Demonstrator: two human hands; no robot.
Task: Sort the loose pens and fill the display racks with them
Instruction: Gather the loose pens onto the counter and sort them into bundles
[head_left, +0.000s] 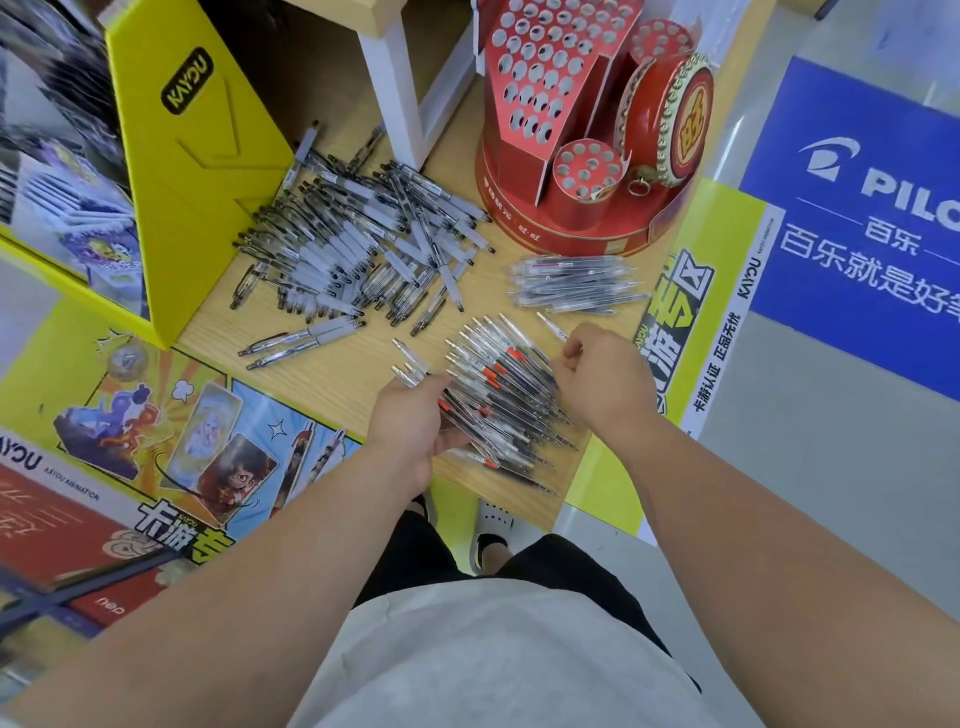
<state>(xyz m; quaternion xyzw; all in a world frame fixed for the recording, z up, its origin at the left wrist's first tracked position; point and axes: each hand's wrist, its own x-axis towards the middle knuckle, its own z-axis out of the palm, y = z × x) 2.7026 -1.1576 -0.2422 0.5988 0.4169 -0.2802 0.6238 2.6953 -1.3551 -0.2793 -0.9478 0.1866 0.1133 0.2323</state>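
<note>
Wooden shelf (322, 384) — left hand (410, 421) clutches clear pens (498, 395), right hand (602, 379) pinches one, fingertips hidden.

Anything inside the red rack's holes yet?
No pens stick out of the red rack; its visible holes look empty, though their depths are dark. The front cylinder looks empty too. Loose pens lie beside it on the table.
</note>
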